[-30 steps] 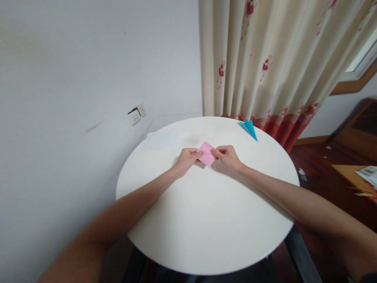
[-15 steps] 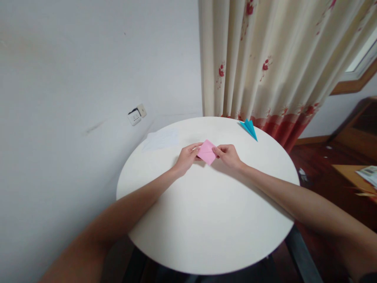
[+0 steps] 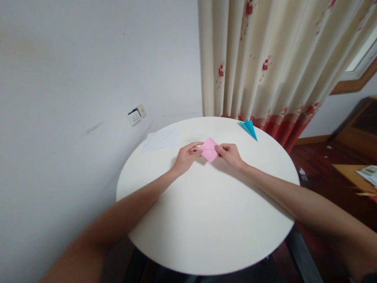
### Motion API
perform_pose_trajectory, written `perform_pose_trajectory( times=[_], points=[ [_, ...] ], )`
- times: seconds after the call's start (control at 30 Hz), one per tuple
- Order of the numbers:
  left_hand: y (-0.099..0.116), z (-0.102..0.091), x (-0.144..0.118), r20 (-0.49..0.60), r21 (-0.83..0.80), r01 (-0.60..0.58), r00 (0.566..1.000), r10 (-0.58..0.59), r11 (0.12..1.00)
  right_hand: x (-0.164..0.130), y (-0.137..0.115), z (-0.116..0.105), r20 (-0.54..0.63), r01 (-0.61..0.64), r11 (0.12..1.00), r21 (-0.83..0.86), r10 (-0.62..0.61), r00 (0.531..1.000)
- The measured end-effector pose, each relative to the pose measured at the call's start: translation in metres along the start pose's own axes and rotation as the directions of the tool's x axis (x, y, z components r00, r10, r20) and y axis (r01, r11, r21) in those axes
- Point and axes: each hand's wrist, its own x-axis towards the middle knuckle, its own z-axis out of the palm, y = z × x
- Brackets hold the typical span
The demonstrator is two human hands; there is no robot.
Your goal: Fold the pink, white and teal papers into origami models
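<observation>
A round white counter (image 3: 206, 220) carries a white sheet (image 3: 161, 139) far left and a blue paper plane (image 3: 249, 128) far right. At its middle, the left hand (image 3: 186, 157) and right hand (image 3: 230, 155) pinch opposite corners of a pink folded paper (image 3: 209, 149).

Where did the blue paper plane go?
In the head view the blue paper plane lies at the far right edge of the round white table, just in front of the flowered curtain, beyond the right hand.
</observation>
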Motion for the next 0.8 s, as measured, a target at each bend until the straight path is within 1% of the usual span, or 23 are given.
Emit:
perform_pose_trajectory(
  times=[0.1, 0.27, 0.43, 0.63, 0.8],
  points=[
    [-0.001, 0.001, -0.002, -0.013, 0.090, -0.024, 1.000, 0.026, 0.996, -0.001, -0.001, 0.001, 0.012, -0.008, 1.000, 0.016, 0.008, 1.000],
    [0.002, 0.001, -0.002, -0.047, 0.161, -0.060, 0.997, 0.068, 0.985, -0.003, -0.004, 0.001, 0.027, -0.019, 0.998, 0.052, 0.018, 0.999],
    [0.008, 0.002, -0.002, -0.043, 0.227, -0.116, 0.991, 0.129, 0.967, -0.003, -0.005, 0.002, 0.050, -0.015, 0.999, 0.048, 0.013, 0.999],
    [0.009, 0.002, 0.000, -0.120, 0.259, -0.095, 0.984, 0.130, 0.961, -0.003, -0.003, 0.004, 0.013, 0.042, 0.998, 0.050, -0.043, 0.999],
    [0.004, 0.000, 0.003, -0.148, 0.255, -0.090, 0.980, 0.130, 0.963, -0.002, 0.000, 0.002, 0.003, 0.112, 0.994, -0.018, -0.112, 0.994]
  ],
)
